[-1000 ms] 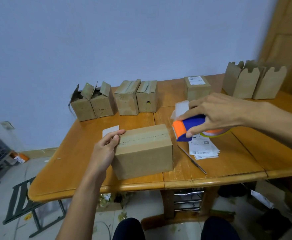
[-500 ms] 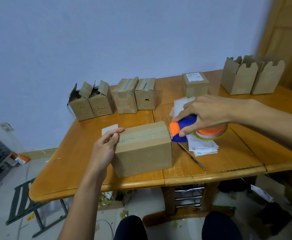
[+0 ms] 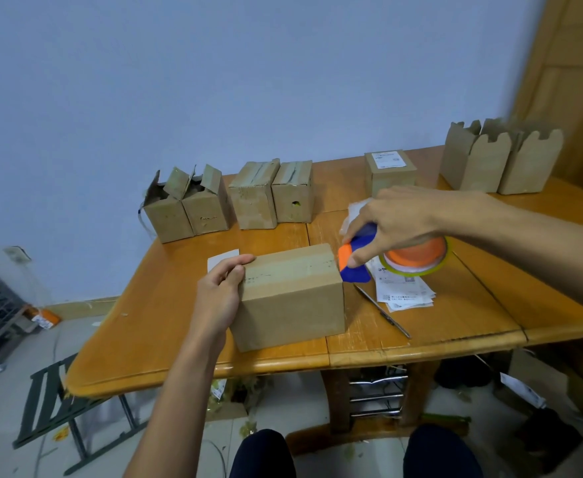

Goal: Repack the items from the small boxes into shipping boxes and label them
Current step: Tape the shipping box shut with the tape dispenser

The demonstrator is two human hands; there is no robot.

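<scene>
The left hand (image 3: 219, 298) is gripping the left end of the shipping box (image 3: 290, 305), thumb lying over the top edge and fingers curling against the side, most likely bracing it so it will not slide when tape is drawn across. The right hand (image 3: 400, 222) is clamping round the tape dispenser (image 3: 353, 270), fingers wrapping its blue body, and is holding the orange nose right at the box's upper right corner, probably lining it up with the seam; whether it is actually touching the cardboard is hard to tell. The box is sitting on the table (image 3: 145, 326) near the front edge, its long face turning toward the person, just beside a loose stack of printed labels (image 3: 404, 294) waiting within easy reach. It is looking like plain brown cardboard, flaps closed flat, with a glossy band and faint dark marks running along the top seam, and no label is showing on the faces in view
</scene>
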